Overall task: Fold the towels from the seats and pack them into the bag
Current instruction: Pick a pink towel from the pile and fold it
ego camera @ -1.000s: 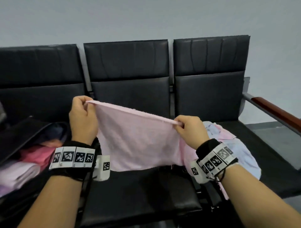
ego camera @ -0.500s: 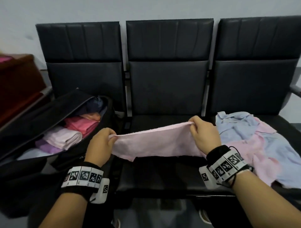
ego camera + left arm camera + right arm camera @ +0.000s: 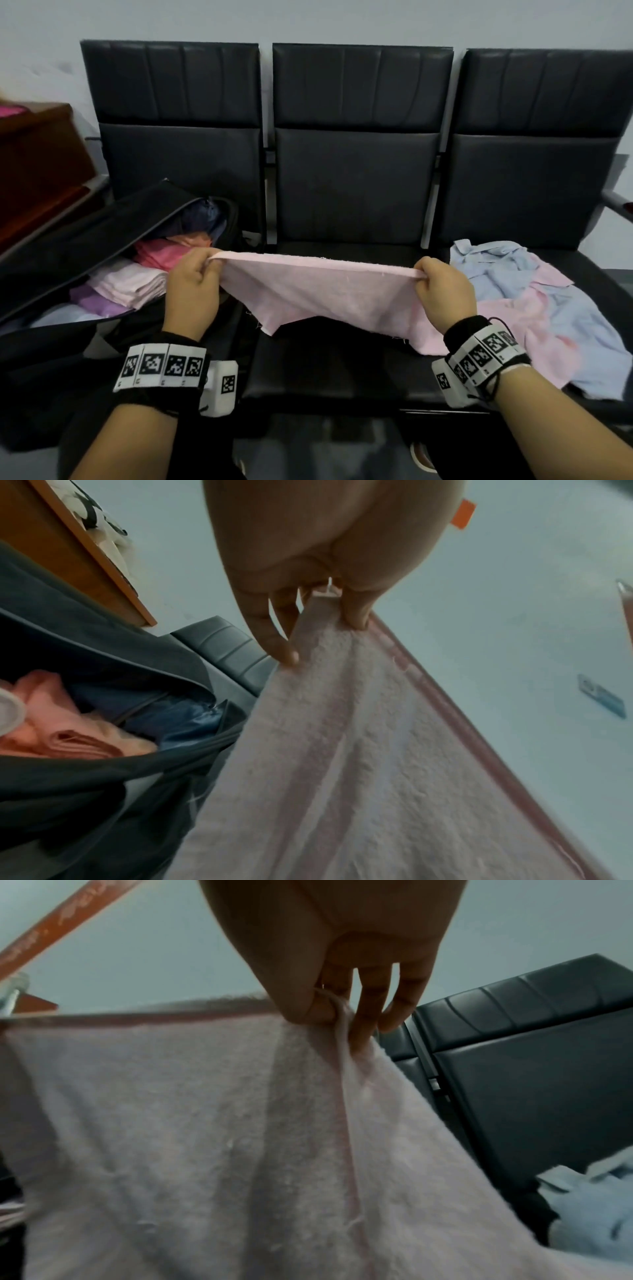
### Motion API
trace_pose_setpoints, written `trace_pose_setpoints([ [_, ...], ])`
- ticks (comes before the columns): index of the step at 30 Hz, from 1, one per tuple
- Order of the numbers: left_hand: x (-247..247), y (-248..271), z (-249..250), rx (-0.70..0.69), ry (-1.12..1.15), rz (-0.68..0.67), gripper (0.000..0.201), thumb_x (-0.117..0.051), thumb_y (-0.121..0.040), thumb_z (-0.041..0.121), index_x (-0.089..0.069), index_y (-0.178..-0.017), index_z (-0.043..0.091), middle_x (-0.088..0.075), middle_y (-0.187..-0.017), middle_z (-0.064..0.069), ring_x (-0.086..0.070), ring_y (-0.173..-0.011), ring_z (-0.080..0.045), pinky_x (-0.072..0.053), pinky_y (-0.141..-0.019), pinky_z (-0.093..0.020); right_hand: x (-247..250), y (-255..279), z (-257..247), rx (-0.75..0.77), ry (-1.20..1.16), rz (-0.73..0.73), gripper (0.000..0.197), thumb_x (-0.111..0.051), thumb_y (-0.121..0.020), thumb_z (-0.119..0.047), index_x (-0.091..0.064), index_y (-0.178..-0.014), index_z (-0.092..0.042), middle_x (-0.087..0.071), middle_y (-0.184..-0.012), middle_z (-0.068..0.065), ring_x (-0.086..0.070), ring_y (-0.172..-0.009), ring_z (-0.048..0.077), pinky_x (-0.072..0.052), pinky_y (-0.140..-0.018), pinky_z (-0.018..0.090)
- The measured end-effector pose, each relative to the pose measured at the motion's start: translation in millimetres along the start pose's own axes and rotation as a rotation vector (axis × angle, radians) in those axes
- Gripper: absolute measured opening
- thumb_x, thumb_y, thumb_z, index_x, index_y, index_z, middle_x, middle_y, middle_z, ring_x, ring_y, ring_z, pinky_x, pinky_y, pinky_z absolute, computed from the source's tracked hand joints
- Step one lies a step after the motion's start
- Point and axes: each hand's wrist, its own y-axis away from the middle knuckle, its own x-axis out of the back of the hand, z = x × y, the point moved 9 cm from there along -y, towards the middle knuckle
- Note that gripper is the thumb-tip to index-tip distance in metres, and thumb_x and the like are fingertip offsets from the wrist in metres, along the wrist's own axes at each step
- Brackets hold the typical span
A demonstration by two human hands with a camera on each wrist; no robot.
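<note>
A pale pink towel [image 3: 318,291] is stretched flat above the middle seat [image 3: 335,370]. My left hand [image 3: 193,284] pinches its left corner and my right hand [image 3: 442,291] pinches its right corner. In the left wrist view the fingers [image 3: 274,639] and thumb clamp the towel [image 3: 359,750] edge; in the right wrist view the thumb and fingers [image 3: 363,1010] clamp the towel [image 3: 205,1123] corner the same way. An open black bag [image 3: 85,246] lies on the left seat with folded pink, purple and white towels [image 3: 130,281] inside. A loose heap of blue and pink towels [image 3: 555,308] lies on the right seat.
Three black padded seats with tall backs [image 3: 359,137] stand against a grey wall. A brown wooden cabinet [image 3: 37,164] stands at the far left beside the bag. A metal armrest [image 3: 616,202] ends the row at the right. A shoe [image 3: 423,455] shows below the seat front.
The towel has come down from chest height to just above the middle seat, and both hands have spread wider apart, pulling its top edge taut. The view has swung left, showing the bag.
</note>
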Motion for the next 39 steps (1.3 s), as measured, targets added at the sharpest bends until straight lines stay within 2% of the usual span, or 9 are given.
trace_pose_setpoints([
  [5, 45.0, -12.0, -20.3, 0.137, 0.093, 0.225, 0.017, -0.046, -0.090, 0.029, -0.063, -0.090, 0.027, -0.061, -0.079, 0.003, -0.054, -0.076, -0.008, -0.044, -0.071, -0.028, -10.4, 4.4, 22.6, -0.032, -0.002, -0.062, 0.012, -0.059, -0.084, -0.002, -0.062, -0.082, -0.014, -0.052, -0.080, -0.003, -0.056, -0.073, 0.027, -0.040, -0.061, 0.034],
  [8, 59.9, -13.0, -39.2, 0.224, 0.026, 0.294, 0.027, -0.044, -0.088, 0.031, -0.062, -0.083, 0.012, -0.062, -0.076, -0.011, -0.053, -0.076, -0.020, -0.046, -0.074, -0.039, -6.0, -0.9, 15.2, 0.000, -0.222, -0.016, 0.021, -0.063, -0.079, 0.004, -0.065, -0.085, -0.017, -0.055, -0.083, -0.006, -0.053, -0.075, 0.013, -0.040, -0.066, 0.021],
  [10, 48.6, -8.7, -51.3, 0.320, 0.023, 0.226, 0.030, -0.046, -0.090, 0.029, -0.063, -0.085, 0.004, -0.062, -0.080, -0.020, -0.054, -0.078, -0.029, -0.047, -0.077, -0.046, -5.7, -5.3, 3.4, -0.030, -0.401, -0.002, 0.031, -0.060, -0.078, 0.005, -0.063, -0.084, -0.025, -0.062, -0.081, -0.012, -0.056, -0.076, 0.004, -0.043, -0.070, 0.015],
  [14, -7.0, 7.5, -34.8, 0.378, 0.082, -0.055, 0.017, -0.052, -0.094, 0.007, -0.066, -0.098, 0.013, -0.067, -0.092, -0.009, -0.063, -0.093, -0.036, -0.051, -0.083, -0.050, -23.0, -7.3, -37.3, 0.000, -0.641, -0.158, 0.033, -0.057, -0.083, -0.004, -0.068, -0.077, -0.034, -0.070, -0.082, -0.018, -0.065, -0.077, 0.000, -0.047, -0.066, 0.014],
  [21, -106.4, 41.8, 47.1, 0.219, 0.214, -0.524, 0.037, -0.046, -0.095, -0.004, -0.075, -0.103, 0.017, -0.071, -0.098, 0.003, -0.065, -0.086, -0.008, -0.052, -0.076, -0.030, -33.1, 11.5, -87.9, 0.152, -0.755, -0.388, 0.024, -0.057, -0.093, -0.010, -0.072, -0.088, -0.029, -0.071, -0.088, -0.012, -0.066, -0.083, 0.005, -0.051, -0.071, 0.017],
  [25, -145.2, 63.3, 78.0, 0.123, 0.124, -0.697, 0.023, -0.066, -0.087, 0.020, -0.073, -0.108, 0.029, -0.065, -0.102, 0.015, -0.063, -0.097, 0.001, -0.050, -0.084, -0.019, -25.1, 21.0, -97.6, 0.196, -0.761, -0.393, 0.022, -0.057, -0.093, -0.007, -0.071, -0.091, -0.023, -0.070, -0.089, -0.010, -0.065, -0.087, 0.007, -0.050, -0.076, 0.019],
  [28, -154.3, 69.4, 90.1, 0.066, 0.054, -0.645, 0.006, -0.071, -0.088, 0.034, -0.070, -0.089, 0.028, -0.065, -0.087, 0.013, -0.062, -0.084, 0.000, -0.050, -0.077, -0.023, -19.4, 26.0, -96.0, 0.221, -0.717, -0.367, 0.024, -0.056, -0.092, -0.004, -0.071, -0.094, -0.023, -0.068, -0.092, -0.009, -0.064, -0.090, 0.008, -0.051, -0.078, 0.022],
  [32, -148.7, 65.7, 95.2, 0.087, 0.117, -0.529, 0.016, -0.068, -0.090, 0.025, -0.067, -0.075, 0.021, -0.067, -0.078, 0.008, -0.063, -0.078, -0.006, -0.053, -0.076, -0.031, -14.6, 30.0, -83.8, 0.256, -0.583, -0.291, 0.028, -0.053, -0.088, 0.000, -0.071, -0.096, -0.020, -0.058, -0.095, -0.009, -0.059, -0.089, 0.005, -0.044, -0.075, 0.012],
  [39, -126.1, 55.4, 112.1, 0.001, 0.200, -0.370, 0.019, -0.066, -0.092, 0.015, -0.062, -0.074, 0.019, -0.063, -0.076, 0.008, -0.061, -0.077, -0.009, -0.046, -0.070, -0.014, -35.1, 41.0, -57.7, 0.214, -0.328, -0.385, 0.025, -0.052, -0.084, -0.001, -0.051, -0.074, -0.024, -0.045, -0.083, -0.007, -0.050, -0.075, 0.015, -0.042, -0.067, 0.026],
])
